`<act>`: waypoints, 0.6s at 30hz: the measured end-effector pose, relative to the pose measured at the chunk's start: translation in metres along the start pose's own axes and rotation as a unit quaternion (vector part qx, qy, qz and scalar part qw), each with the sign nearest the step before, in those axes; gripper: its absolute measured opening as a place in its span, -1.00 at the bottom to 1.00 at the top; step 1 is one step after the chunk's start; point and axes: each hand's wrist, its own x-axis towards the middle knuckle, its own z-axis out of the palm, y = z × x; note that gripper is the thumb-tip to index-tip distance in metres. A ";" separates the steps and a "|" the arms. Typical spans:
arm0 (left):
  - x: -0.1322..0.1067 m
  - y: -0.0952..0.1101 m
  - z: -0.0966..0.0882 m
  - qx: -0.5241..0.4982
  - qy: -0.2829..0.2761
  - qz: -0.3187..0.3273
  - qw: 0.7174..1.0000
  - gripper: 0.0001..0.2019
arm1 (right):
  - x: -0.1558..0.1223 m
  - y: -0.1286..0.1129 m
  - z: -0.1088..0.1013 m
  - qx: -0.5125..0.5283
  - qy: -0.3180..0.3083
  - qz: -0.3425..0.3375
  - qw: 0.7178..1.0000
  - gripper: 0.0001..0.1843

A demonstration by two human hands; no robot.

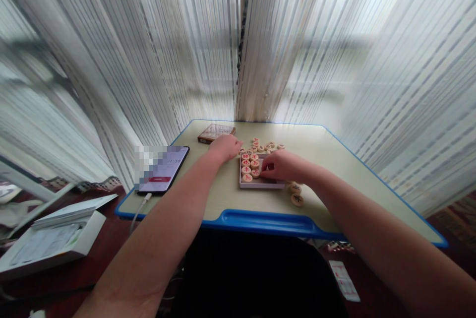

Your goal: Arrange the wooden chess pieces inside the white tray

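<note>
Round wooden xiangqi pieces with red characters stand in two columns along the left side of a shallow open box [262, 186]. My right hand [284, 165] reaches into that box from the right, its bent fingertips at a red-marked xiangqi piece [255, 173] in the second column. Behind the box's far edge lies a loose cluster of more xiangqi pieces [261, 149]. My left hand [225, 148] is closed just left of this cluster, its fingers curled; whatever they may hold is hidden. Two dark-marked xiangqi pieces [297, 200] lie by the box's near right corner, partly under my right wrist.
A brown-edged flat box [216, 132] lies at the table's back left. On the left edge sits a phone [163, 171] with a white cable [146, 200] plugged in. The pale table [357, 179] has a blue rim; striped curtains [201, 35] hang behind it.
</note>
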 end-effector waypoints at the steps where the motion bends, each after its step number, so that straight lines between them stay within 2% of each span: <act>1: 0.000 0.000 0.000 0.001 0.000 -0.001 1.000 -0.52 | 0.000 0.001 0.000 -0.003 0.003 -0.003 1.000 -0.82; 10: 0.001 0.000 0.001 0.014 -0.003 -0.006 1.000 -0.49 | 0.001 0.003 0.001 -0.014 0.021 -0.002 1.000 -0.86; 13: 0.000 0.000 0.001 0.027 0.006 -0.007 1.000 -0.51 | 0.002 0.008 -0.001 0.008 0.057 0.001 0.998 -0.86; 18: -0.002 0.002 0.000 0.029 0.030 0.009 0.999 -0.50 | 0.005 0.023 -0.007 -0.001 0.149 0.101 0.984 -0.80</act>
